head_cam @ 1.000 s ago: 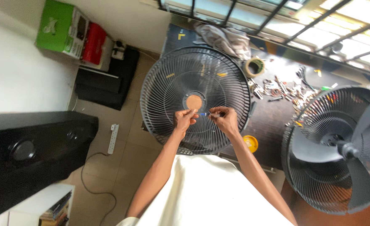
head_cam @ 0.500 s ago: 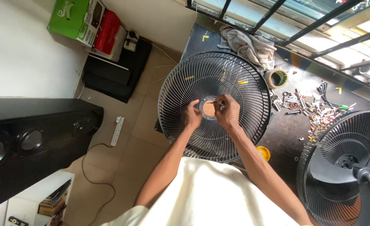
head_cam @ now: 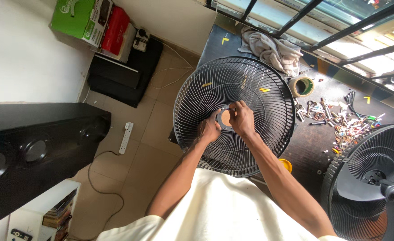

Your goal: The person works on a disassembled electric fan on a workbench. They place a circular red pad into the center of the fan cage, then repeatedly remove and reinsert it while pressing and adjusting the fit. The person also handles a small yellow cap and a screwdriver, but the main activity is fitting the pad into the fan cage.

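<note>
Hands at hub of black fan grille [head_cam: 250,89], grille lying on dark workbench [head_cam: 308,147], overhanging near edge. Left hand [head_cam: 209,130] pinching hub ring; right hand [head_cam: 241,118] clenched over hub ring top. Risk: grille tipping off edge if pressed; fingers catching in wires. Nearby: tape roll [head_cam: 302,86], rag [head_cam: 273,51], loose small parts [head_cam: 340,120], 2nd fan [head_cam: 371,183] crowding right.

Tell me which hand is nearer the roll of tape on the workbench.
Right. The right hand grips the centre ring of the fan grille, on the side facing the roll of tape. The left hand holds the ring's far side, farther from the tape.
</note>
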